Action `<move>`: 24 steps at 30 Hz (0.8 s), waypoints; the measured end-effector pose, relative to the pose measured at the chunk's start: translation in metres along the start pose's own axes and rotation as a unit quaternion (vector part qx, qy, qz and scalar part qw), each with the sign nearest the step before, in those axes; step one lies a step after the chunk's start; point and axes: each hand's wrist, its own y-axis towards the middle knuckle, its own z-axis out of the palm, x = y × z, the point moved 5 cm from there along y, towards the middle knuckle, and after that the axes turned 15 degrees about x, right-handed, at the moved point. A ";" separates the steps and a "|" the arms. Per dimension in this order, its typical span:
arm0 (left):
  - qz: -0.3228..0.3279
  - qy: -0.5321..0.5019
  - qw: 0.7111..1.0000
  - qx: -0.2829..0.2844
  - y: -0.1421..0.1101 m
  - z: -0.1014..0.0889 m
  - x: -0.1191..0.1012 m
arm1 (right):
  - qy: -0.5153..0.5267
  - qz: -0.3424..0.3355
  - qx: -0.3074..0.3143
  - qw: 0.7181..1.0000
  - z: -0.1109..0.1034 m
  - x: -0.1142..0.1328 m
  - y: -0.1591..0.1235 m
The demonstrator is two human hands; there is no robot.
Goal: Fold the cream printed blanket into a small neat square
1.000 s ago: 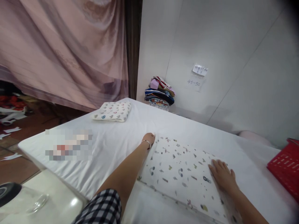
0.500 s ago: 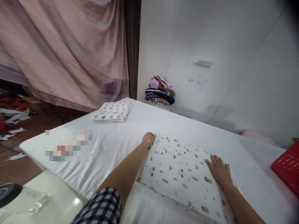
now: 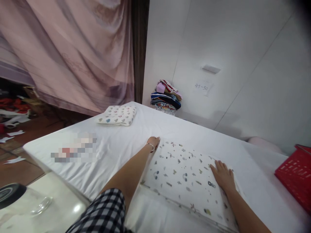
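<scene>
A folded white cloth (image 3: 179, 181) with small printed rainbows, leaves and cacti lies on the white-covered table in front of me. My left hand (image 3: 153, 141), with a bracelet at the wrist, is at the cloth's far left corner, its fingers curled on the edge and partly hidden. Flat on the far right part of the cloth rests my right hand (image 3: 223, 176), fingers stretched out and slightly spread. A second folded cloth (image 3: 118, 115), white with grey, red and blue motifs, lies near the table's far left corner.
A red plastic basket (image 3: 295, 176) stands on the right. Behind the table is a stack of folded fabrics (image 3: 166, 97) by the white wall. A glass jug with a black lid (image 3: 11, 195) is at lower left. Something pixelated lies on the table's left side.
The view has shifted slightly, with the basket showing more. Both hands keep their places on the patterned cloth, which looks the same.
</scene>
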 end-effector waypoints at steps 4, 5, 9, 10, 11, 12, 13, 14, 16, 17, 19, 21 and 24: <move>0.015 -0.027 0.999 0.020 -0.017 0.003 0.001 | 0.000 0.007 0.001 1.000 -0.003 0.001 -0.002; 0.017 -0.028 0.999 0.025 -0.021 0.005 0.001 | 0.001 0.006 0.002 1.000 -0.004 0.001 -0.002; 0.022 -0.015 0.999 0.031 -0.034 0.014 0.005 | 0.003 -0.002 0.006 1.000 -0.004 0.002 -0.002; 0.021 -0.010 0.999 0.029 -0.037 0.016 0.006 | 0.006 -0.001 0.004 1.000 -0.004 0.002 -0.002; 0.020 -0.004 0.999 0.028 -0.040 0.019 0.008 | 0.011 0.001 0.001 1.000 -0.004 0.001 -0.001; 0.018 0.002 0.999 0.028 -0.043 0.021 0.009 | 0.016 0.002 -0.002 1.000 -0.003 0.001 -0.001; 0.016 0.007 0.999 0.028 -0.046 0.022 0.009 | 0.022 0.002 -0.006 1.000 -0.003 0.000 -0.001; 0.014 0.013 0.999 0.027 -0.049 0.023 0.009 | 0.028 0.002 -0.009 1.000 -0.003 0.000 0.000; 0.008 0.022 0.999 0.023 -0.054 0.024 0.007 | 0.039 0.002 -0.016 0.999 -0.003 0.000 0.000; 0.004 0.026 0.999 0.020 -0.056 0.023 0.006 | 0.042 0.003 -0.017 0.999 -0.003 -0.001 0.000; -0.003 0.029 0.999 0.014 -0.060 0.022 0.004 | 0.046 0.004 -0.017 0.999 -0.003 -0.001 -0.001; -0.003 0.030 0.999 0.014 -0.063 0.022 0.002 | 0.045 -0.001 -0.017 0.999 -0.003 -0.001 -0.001; 0.005 0.024 0.999 0.028 -0.067 0.022 0.002 | 0.044 -0.006 -0.022 0.999 -0.004 -0.001 -0.001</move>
